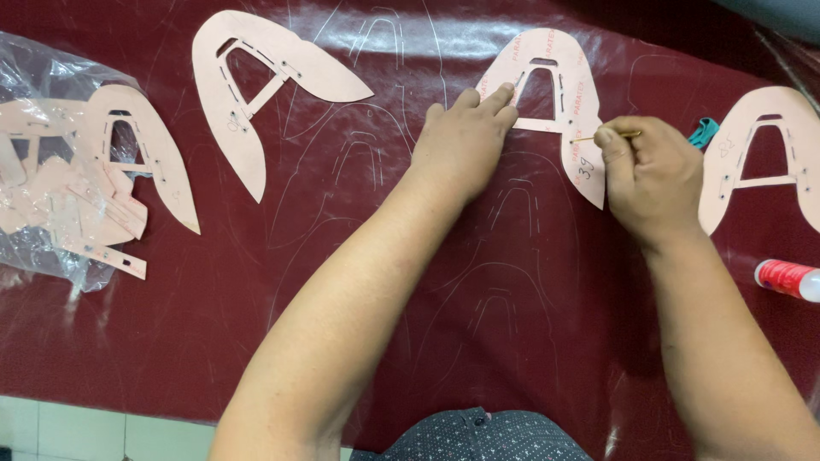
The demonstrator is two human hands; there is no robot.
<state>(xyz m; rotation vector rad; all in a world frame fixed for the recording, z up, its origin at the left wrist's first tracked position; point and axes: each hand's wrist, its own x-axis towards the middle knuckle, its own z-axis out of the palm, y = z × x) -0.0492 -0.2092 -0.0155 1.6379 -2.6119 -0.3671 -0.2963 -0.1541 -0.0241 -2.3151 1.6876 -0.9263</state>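
A: Big picture first: a dark red sheet [256,341] covers the whole table, and it already carries many pale traced outlines, mostly below and to the left of the cardboard pattern [559,81] being worked on. So by the look of it, a good share of the marking is done.

B: And the bare red areas at the sheet's lower left and right suggest more is left. Now the pattern itself: it lies flat on the sheet near the top edge, middle right.

A: The left hand [465,141] presses it down, fingers spread flat over its left limb. The right hand [653,175] sits at its right edge, fingers pinched tight around a thin marking tool [613,135] whose tip touches the pattern's rim.

B: More patterns wait: one [256,81] off to its left, one [764,154] to its right, and a clear bag [51,171] of them far left.

A: What's unclear? The tool is mostly buried in the fist. A red and white tube [790,279] is cut off at the right, and a small teal object [703,132] behind the right hand can't be identified.
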